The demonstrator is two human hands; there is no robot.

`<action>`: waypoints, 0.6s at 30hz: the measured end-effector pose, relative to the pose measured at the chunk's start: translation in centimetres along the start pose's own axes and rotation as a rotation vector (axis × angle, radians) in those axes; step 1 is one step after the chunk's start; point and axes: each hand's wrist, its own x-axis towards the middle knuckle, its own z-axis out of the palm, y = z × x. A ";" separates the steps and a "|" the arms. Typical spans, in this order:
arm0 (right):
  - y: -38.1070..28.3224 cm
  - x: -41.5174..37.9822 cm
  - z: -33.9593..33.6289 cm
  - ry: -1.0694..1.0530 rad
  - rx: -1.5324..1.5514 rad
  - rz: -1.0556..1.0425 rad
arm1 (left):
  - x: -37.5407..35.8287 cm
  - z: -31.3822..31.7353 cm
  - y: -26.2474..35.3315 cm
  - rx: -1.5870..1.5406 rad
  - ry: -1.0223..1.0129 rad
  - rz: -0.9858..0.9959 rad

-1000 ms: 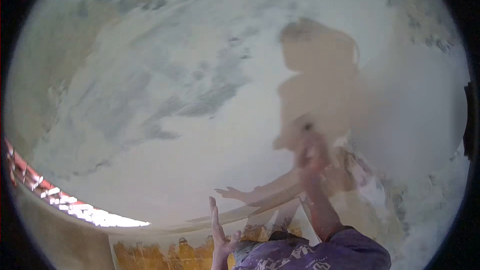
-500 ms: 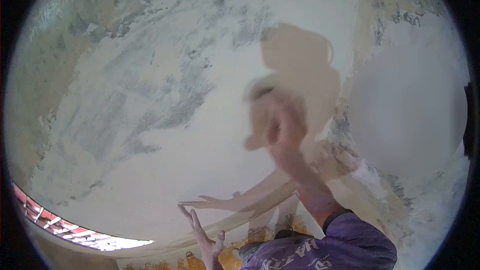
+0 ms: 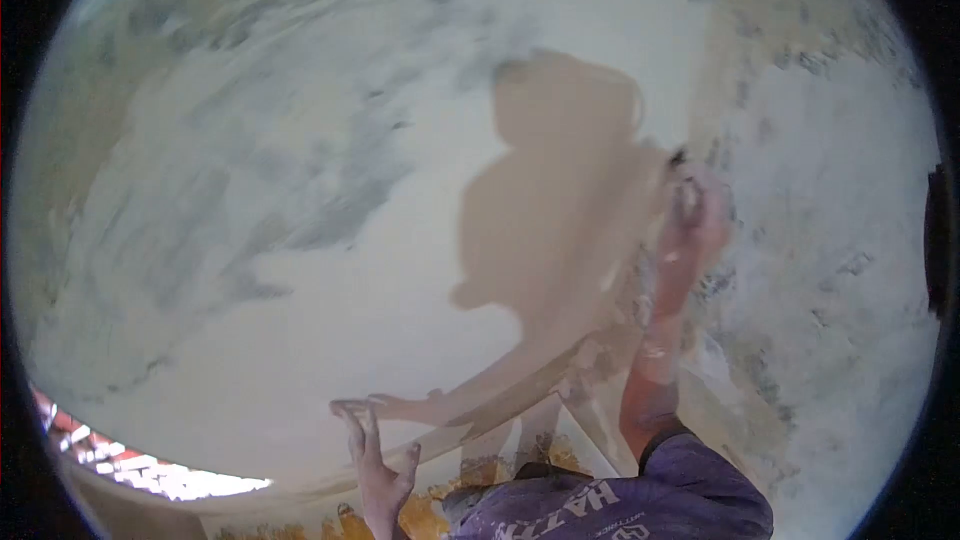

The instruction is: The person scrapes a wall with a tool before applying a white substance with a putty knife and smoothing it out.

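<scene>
Before me is a wall with a smooth pale coat over grey, patchy plaster. Smeared by motion, my right hand is closed at the right border of the pale coat. A small dark edge shows at its top; what it grips cannot be made out. Low down, my left hand has its fingers apart and holds nothing. Its fingertips appear to meet the wall.
A bright opening with reddish pieces lies at the lower left. Rough grey plaster covers the right side. Yellow-brown patches mark the lower wall. My body's shadow falls across the middle.
My right hand has swept rightward across the wall, from the pale coat to its right border. My left hand stays low with fingers apart, slightly further left in view.
</scene>
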 end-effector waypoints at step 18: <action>-17.2 -35.5 -3.7 -1.907 1.149 0.422 | -7.7 -4.4 -4.5 -0.468 -0.083 -0.398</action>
